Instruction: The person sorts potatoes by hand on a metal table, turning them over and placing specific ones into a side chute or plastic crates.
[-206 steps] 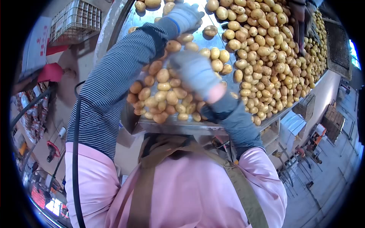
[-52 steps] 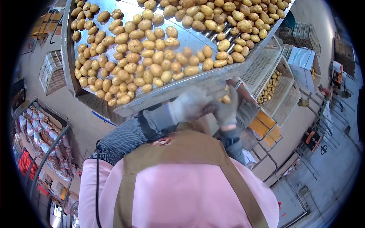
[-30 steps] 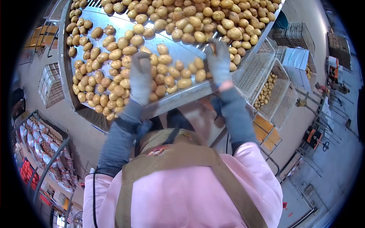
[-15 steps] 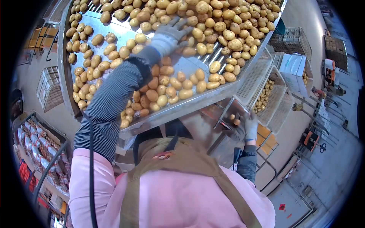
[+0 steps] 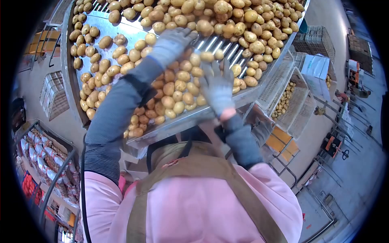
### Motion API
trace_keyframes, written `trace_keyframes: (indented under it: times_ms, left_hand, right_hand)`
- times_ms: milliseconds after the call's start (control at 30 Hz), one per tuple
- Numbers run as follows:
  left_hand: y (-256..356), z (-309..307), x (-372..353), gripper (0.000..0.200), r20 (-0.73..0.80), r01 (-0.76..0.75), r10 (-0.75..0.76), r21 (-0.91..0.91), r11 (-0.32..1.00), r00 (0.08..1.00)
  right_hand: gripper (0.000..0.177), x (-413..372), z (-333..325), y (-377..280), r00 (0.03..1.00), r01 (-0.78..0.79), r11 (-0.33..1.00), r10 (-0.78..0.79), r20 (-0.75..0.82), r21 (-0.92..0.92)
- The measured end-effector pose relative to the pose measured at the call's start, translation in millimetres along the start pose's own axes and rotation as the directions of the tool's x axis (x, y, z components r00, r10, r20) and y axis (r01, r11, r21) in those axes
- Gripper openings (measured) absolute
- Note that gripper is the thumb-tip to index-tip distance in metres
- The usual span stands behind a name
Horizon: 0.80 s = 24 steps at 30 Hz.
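Note:
Many potatoes (image 5: 259,30) lie on a metal sorting table (image 5: 95,26) with a slatted part (image 5: 219,45). My left hand (image 5: 172,43), in a grey and white glove, reaches over the potatoes near the slats; its fingers are bent and blurred, and whether they hold anything cannot be made out. My right hand (image 5: 219,87), gloved too, is over the table's near edge with its fingers spread, beside the potatoes at the lower right of the pile. No potato shows in its grasp.
Right of the table is a plastic crate (image 5: 298,109) with potatoes inside, with a white box (image 5: 316,71) and stacked crates (image 5: 320,40) behind. An empty-looking crate (image 5: 54,95) stands at left, above a metal-framed bin of bagged goods (image 5: 44,158).
My right hand has moved up and left from beside the crate to over the table. My left hand has drawn back slightly, and potatoes near the slats have shifted.

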<state>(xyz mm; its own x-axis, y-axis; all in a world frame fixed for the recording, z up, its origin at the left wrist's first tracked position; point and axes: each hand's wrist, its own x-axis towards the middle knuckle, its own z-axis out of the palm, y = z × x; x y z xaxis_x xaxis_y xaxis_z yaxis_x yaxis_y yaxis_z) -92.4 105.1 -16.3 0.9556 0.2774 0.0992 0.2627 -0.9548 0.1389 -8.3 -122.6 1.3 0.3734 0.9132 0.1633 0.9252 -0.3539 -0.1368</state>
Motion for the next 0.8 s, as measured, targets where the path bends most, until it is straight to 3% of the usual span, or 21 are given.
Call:
trace_keyframes:
  times_ms: [33,133,167,200,233,267,300,333,400,433,500,567,600,633,700,733,767,800]
  left_hand:
    - [12.6,-8.5,15.3,0.036,0.166,0.013,-0.034,0.123,0.992,0.986]
    - [25.3,-0.2,37.2,0.035,0.366,-0.022,-0.059,0.215,0.976,0.929]
    - [25.3,5.6,41.2,0.034,0.383,-0.018,-0.063,0.203,0.979,0.922]
    - [24.6,12.8,47.2,0.034,0.392,-0.012,-0.068,0.197,0.98,0.917]
    - [26.9,21.4,49.2,0.033,0.408,-0.002,-0.075,0.186,0.983,0.91]
    - [22.8,32.2,42.5,0.032,0.292,0.048,-0.083,0.127,0.991,0.953]
    - [18.4,29.1,37.1,0.032,0.297,0.067,-0.101,0.124,0.99,0.95]
    - [15.4,22.4,29.7,0.033,0.302,0.087,-0.121,0.122,0.989,0.946]
    - [15.4,10.5,25.4,0.035,0.298,0.212,-0.218,0.054,0.976,0.929]
    - [11.5,8.3,24.3,0.036,0.315,0.12,-0.144,0.096,0.988,0.938]
    - [-2.3,10.8,19.8,0.037,0.262,0.067,-0.071,0.024,0.997,0.963]
    - [-23.7,-0.6,-7.2,0.038,-0.009,0.061,-0.063,-0.135,0.989,0.998]
    - [-44.1,-2.6,-12.7,0.039,-0.063,0.149,-0.171,-0.268,0.952,0.983]
    - [-66.8,18.3,-34.7,0.03,-0.379,0.111,-0.416,-0.615,0.781,0.826]
    - [-98.4,0.4,-64.2,0.024,-0.332,0.246,-0.689,-0.763,0.598,0.645]
    - [-90.0,-18.0,-71.0,0.024,-0.259,0.25,-0.763,-0.841,0.479,0.592]
    - [-73.1,-39.4,-78.9,0.024,-0.182,0.238,-0.824,-0.904,0.354,0.537]
    - [-54.2,-49.4,-84.8,0.025,-0.191,0.258,-0.829,-0.893,0.369,0.525]
  right_hand:
    - [0.033,-3.9,-17.7,-7.4,1.0,0.017,0.999,-0.017,-0.001,-0.037]
    - [0.018,44.3,-43.8,6.5,0.918,-0.257,0.966,0.235,0.321,0.028]
    - [0.018,63.7,-36.6,14.7,0.995,-0.039,0.985,0.054,-0.088,0.168]
    - [0.014,95.3,-29.8,17.7,0.969,0.059,0.948,0.021,-0.246,0.312]
    - [0.014,124.7,-16.3,24.3,0.954,0.174,0.89,-0.047,-0.296,0.421]
    - [0.019,145.5,4.2,28.6,0.982,0.131,0.889,-0.057,-0.178,0.438]
    - [0.026,163.8,26.3,35.1,0.994,0.096,0.933,-0.106,0.01,0.346]
    - [0.029,178.5,19.8,23.7,0.965,0.022,0.985,-0.065,0.254,0.168]
    - [0.031,197.9,13.6,11.6,0.88,-0.004,0.996,-0.037,0.473,0.085]
    - [0.032,202.9,17.1,9.0,0.818,-0.011,0.999,-0.014,0.575,0.04]
    - [0.027,196.5,44.7,8.8,0.887,-0.004,1.0,0.008,0.462,-0.01]
    - [0.029,186.4,63.1,-0.4,0.97,0.069,0.994,-0.047,0.24,-0.086]
    - [0.029,188.4,65.7,-6.3,0.973,0.048,0.994,-0.026,0.229,-0.093]
    - [0.029,189.0,67.4,-13.8,0.975,0.025,0.995,-0.003,0.223,-0.096]
    - [0.029,177.6,70.4,-27.1,0.973,-0.03,0.995,0.052,0.226,-0.1]
    - [0.03,175.6,68.6,-22.9,0.982,0.009,1.0,-0.005,0.188,-0.018]
    - [0.033,175.6,60.7,-18.5,0.987,0.023,0.997,-0.035,0.158,0.075]
    - [0.035,168.1,52.1,-10.8,1.0,-0.013,0.931,0.004,0.024,0.364]
